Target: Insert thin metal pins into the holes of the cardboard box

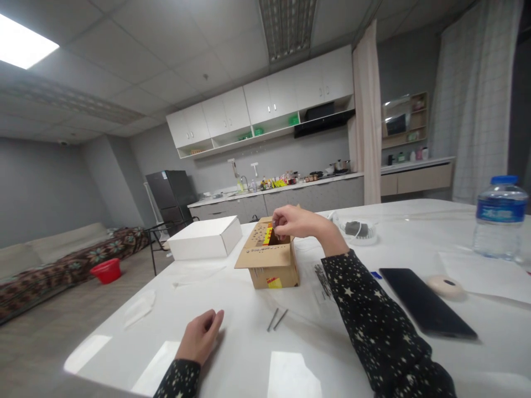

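Observation:
My right hand (295, 222) reaches over an open brown cardboard box (271, 264) in the middle of the white table (257, 354). Its fingers are pinched together at the box's opening; what they hold is too small to see. My left hand (202, 335) rests on the table near the front edge, fingers loosely curled, with nothing in it. Two thin metal nails (276, 319) lie on the table just in front of the box, between my two arms. Both sleeves are black with white stars.
A white closed box (205, 237) lies left of the cardboard box. A black phone (425, 302), a round beige object (444, 286), paper and a water bottle (500, 218) are on the right. A small white device (359, 229) sits behind. Kitchen counter and sofa stand beyond.

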`<state>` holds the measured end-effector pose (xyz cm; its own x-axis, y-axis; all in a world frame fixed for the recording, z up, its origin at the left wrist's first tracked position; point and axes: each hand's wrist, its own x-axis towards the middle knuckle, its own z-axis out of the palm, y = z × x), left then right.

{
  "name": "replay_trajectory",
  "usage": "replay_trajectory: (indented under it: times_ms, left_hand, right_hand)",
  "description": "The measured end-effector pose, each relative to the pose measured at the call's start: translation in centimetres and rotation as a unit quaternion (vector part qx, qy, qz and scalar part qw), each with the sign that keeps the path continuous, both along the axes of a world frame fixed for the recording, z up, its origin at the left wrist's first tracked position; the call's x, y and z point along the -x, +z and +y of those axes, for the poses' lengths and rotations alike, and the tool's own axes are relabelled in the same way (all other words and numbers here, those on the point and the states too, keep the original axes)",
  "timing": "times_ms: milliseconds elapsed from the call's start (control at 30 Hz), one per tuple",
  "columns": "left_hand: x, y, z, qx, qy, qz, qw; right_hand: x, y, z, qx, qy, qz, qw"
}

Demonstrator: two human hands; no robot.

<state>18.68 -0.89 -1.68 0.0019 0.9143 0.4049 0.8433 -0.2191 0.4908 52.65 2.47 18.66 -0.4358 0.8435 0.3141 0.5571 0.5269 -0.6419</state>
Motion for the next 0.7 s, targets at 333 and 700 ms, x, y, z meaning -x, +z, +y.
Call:
replay_trajectory:
  times_ms: [333, 700]
  left_hand:
    - [-0.9, 0.0, -2.1, 0.038, -0.011, -0.014, 0.999]
    - [-0.7, -0.3, -3.2, 0.033, -0.035, 0.0, 0.999]
  right_hand:
    - [-0.6, -1.3, 0.6, -0.008, -0.01, -0.044, 0.999]
    - [0.2, -1.9, -0.4, -0.015, -0.019, -0.057, 0.998]
